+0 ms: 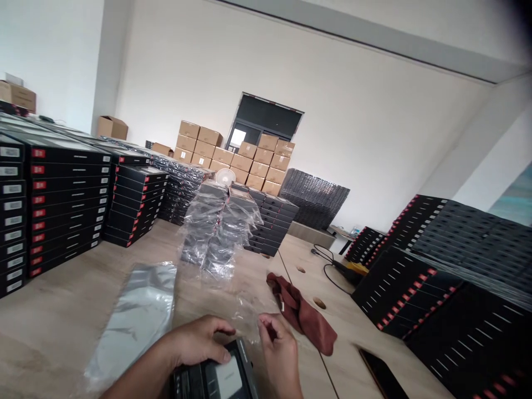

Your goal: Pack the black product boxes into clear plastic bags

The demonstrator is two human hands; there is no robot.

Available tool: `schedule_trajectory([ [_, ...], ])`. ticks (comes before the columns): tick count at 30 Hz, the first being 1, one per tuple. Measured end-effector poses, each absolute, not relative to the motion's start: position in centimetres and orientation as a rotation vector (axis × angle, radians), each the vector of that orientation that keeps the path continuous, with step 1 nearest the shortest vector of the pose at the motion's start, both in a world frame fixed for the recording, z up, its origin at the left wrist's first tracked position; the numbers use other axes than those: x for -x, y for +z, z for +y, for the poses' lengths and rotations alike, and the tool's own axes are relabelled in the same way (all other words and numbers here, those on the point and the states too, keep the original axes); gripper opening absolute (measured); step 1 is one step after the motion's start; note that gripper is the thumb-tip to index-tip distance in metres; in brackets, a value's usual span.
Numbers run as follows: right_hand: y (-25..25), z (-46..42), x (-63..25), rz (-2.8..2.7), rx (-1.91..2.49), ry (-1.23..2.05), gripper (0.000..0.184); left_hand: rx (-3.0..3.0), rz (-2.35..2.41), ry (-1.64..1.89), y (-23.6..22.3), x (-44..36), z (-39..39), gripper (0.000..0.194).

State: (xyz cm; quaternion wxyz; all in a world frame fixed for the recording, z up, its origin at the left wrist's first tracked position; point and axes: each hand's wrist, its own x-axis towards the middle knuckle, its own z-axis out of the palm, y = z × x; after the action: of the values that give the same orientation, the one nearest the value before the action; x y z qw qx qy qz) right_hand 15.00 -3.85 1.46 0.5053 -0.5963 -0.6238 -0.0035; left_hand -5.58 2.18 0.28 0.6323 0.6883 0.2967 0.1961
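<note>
My left hand (198,342) lies curled over the top of a black flat box (216,379) at the bottom edge of the view, gripping it. The box's lower part is cut off by the frame. My right hand (279,354) pinches the thin clear plastic bag (249,316) beside the box. A silver anti-static bag (133,316) lies flat on the wooden table (83,277) to my left. Just right of my right hand lies a crumpled brown cloth (303,310).
Tall stacks of black boxes (66,205) stand along the left of the table, and more (436,288) stand on the right. A plastic-wrapped stack (211,233) stands ahead. A black phone (382,377) lies at the lower right, near a black cable (332,271). Cardboard cartons (233,158) are piled behind.
</note>
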Motion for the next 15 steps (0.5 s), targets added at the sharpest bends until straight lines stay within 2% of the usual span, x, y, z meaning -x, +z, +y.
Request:
schedule_trajectory([
  [5,0.6,-3.7,-14.9,-1.661,1.417,0.103,0.018,-1.485,0.649,0.506,0.7,5.9,2.3,0.047],
  [15,1.4,-4.1,-13.9,-1.599,1.413,0.200,0.018,-1.484,0.749,0.645,0.6,5.6,2.5,0.041],
])
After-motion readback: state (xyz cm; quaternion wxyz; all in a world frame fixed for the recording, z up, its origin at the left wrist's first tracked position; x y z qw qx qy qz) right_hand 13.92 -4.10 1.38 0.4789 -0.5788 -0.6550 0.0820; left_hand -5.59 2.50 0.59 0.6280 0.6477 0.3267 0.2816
